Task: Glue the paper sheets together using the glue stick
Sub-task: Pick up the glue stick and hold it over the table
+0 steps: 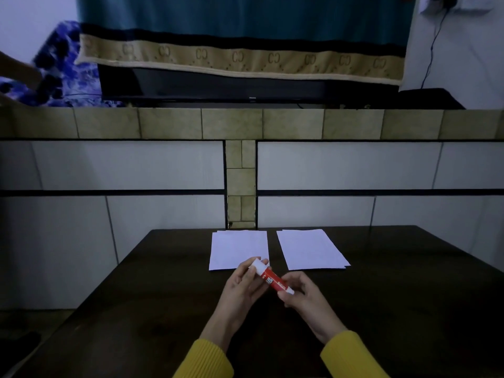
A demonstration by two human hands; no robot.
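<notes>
2 bare hands, left hand (240, 287), right hand (305, 296); ribbed mustard-yellow sleeves (351, 356)

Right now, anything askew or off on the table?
Minor only: the right paper stack is fanned, lower sheets peeking out at its near right corner. The left stack lies fairly square. Both hands, left hand and right hand, hold the glue stick. No spills.

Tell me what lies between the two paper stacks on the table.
Nothing: in the head view, only a bare strip of dark table separates the left stack from the right stack. The glue stick sits nearer, held in both hands.
</notes>
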